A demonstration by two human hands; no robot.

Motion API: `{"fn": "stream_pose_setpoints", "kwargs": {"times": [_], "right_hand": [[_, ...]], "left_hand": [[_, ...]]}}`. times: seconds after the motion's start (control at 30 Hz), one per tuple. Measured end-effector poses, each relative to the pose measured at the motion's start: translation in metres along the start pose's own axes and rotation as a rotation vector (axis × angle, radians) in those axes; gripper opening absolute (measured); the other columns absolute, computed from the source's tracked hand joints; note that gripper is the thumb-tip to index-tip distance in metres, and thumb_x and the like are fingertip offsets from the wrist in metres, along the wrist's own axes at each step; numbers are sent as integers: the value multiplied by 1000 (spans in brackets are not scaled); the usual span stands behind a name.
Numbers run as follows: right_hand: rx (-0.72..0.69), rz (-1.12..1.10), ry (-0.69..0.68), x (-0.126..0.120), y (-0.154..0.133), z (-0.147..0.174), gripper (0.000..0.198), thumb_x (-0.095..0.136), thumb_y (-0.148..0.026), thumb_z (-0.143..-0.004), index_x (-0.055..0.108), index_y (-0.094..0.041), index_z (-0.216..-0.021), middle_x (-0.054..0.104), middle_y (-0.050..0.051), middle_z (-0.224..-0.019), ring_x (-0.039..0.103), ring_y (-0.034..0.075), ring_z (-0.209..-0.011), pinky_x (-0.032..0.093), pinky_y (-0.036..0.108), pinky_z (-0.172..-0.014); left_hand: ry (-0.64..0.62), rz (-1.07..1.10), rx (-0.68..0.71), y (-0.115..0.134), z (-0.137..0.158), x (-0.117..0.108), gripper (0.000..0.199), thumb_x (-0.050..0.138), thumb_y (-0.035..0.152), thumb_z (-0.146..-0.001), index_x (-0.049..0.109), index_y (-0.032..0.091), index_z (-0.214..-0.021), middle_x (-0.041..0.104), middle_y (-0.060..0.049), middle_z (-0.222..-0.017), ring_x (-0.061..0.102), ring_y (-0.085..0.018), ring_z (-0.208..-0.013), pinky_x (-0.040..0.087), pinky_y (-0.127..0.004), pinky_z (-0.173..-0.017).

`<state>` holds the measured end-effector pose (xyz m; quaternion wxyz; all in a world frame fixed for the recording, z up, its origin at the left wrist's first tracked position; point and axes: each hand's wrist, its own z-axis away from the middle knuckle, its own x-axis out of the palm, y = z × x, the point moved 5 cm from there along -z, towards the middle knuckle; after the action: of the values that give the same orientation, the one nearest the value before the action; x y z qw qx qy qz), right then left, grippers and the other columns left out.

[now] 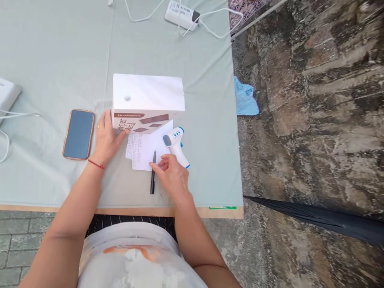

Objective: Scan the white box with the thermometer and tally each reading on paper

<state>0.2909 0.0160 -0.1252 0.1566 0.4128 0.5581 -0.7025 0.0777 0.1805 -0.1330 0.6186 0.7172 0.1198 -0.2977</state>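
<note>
A white and brown carton box (149, 93) with "NutriMotion" lettering stands in front of me. My left hand (105, 138) is wrapped round its near left corner, fingers along the side and thumb across the lower front. Sheets of paper (144, 156), some with small handwriting, lie partly behind the box's front edge. Across the sheets' lower edge lies a black pen (153, 182). My right hand (172, 174) is over it, thumb touching the pen and the other fingers loosely curled, apart from the thumb. Close beside that hand lies a white and blue infrared thermometer (177, 146).
A smartphone (78, 134) lies left of my left hand. White cables and a white device (181, 15) are at the back. Another white device (7, 98) is at the left edge. The pale green tablecloth (210, 160) ends at the right, beside a stone surface (300, 140).
</note>
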Motion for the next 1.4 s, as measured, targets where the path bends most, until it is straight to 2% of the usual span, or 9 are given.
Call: {"fn": "stream_pose_setpoints", "kwargs": {"times": [0.1, 0.2, 0.37, 0.47, 0.6, 0.67, 0.83, 1.13, 1.4], "right_hand": [[-46, -44, -64, 4, -13, 5, 24, 59, -38, -87, 65, -21, -104, 58, -2, -68, 51, 16, -59, 41, 31, -61], [-133, -264, -39, 1, -18, 4, 23, 51, -30, -90, 66, -22, -105, 62, 1, -78, 56, 16, -68, 48, 33, -69], [-104, -611, -6, 8, -13, 5, 40, 68, -37, -80, 61, -24, -117, 64, 3, -91, 61, 19, -84, 52, 37, -79], [-27, -627, 79, 10, -13, 9, 26, 69, -45, -83, 64, -24, -97, 58, -1, -76, 55, 16, -68, 48, 33, -67], [-77, -658, -14, 13, -30, 12, 30, 54, -48, -93, 71, -24, -97, 59, 1, -72, 55, 17, -65, 46, 33, -62], [-35, -623, -39, 18, -32, 14, 29, 56, -46, -90, 72, -23, -99, 62, 1, -75, 57, 17, -67, 48, 34, -63], [125, -483, 50, 32, -26, 22, 15, 63, -37, -75, 66, -23, -80, 62, -2, -66, 52, 14, -56, 46, 29, -55], [43, -396, 41, 34, -31, 19, 8, 57, -31, -75, 61, -24, -74, 59, -3, -62, 48, 13, -53, 45, 29, -55], [27, -330, 18, 36, -28, 19, 12, 58, -35, -77, 63, -25, -74, 61, -2, -64, 51, 14, -55, 47, 30, -58]], "left_hand": [[-60, -189, -107, 1, 6, 1, 117, 78, 68, -73, 24, 13, -161, 17, -26, -169, 10, -42, -160, 14, -63, -128], [-200, -346, -193, 6, 13, 5, 148, 89, 68, -55, 13, -2, -161, 1, -33, -168, -3, -47, -159, 4, -63, -129], [-326, -449, -168, 10, 21, 11, 167, 89, 77, -36, 15, -4, -161, 0, -32, -168, -9, -52, -157, -6, -65, -127], [-328, -461, -136, 11, 23, 12, 169, 90, 77, -34, 13, -3, -162, -2, -31, -169, -9, -53, -157, -6, -66, -126], [-353, -477, -172, 11, 23, 12, 169, 91, 73, -35, 11, -4, -162, -3, -31, -169, -11, -52, -157, -7, -64, -128], [-351, -465, -171, 12, 22, 13, 165, 89, 75, -39, 11, -3, -162, -2, -31, -169, -11, -51, -157, -8, -64, -128], [-319, -425, -160, 10, 22, 14, 160, 86, 78, -44, 14, -2, -162, 1, -30, -170, -12, -53, -156, -9, -65, -127], [-383, -484, -208, 17, 21, 14, 169, 93, 69, -36, 9, -6, -161, -3, -32, -169, -13, -53, -156, -9, -63, -128], [-315, -388, -150, 8, 22, 16, 162, 87, 79, -41, 16, -2, -162, 1, -28, -170, -11, -52, -157, -10, -65, -127]]}}
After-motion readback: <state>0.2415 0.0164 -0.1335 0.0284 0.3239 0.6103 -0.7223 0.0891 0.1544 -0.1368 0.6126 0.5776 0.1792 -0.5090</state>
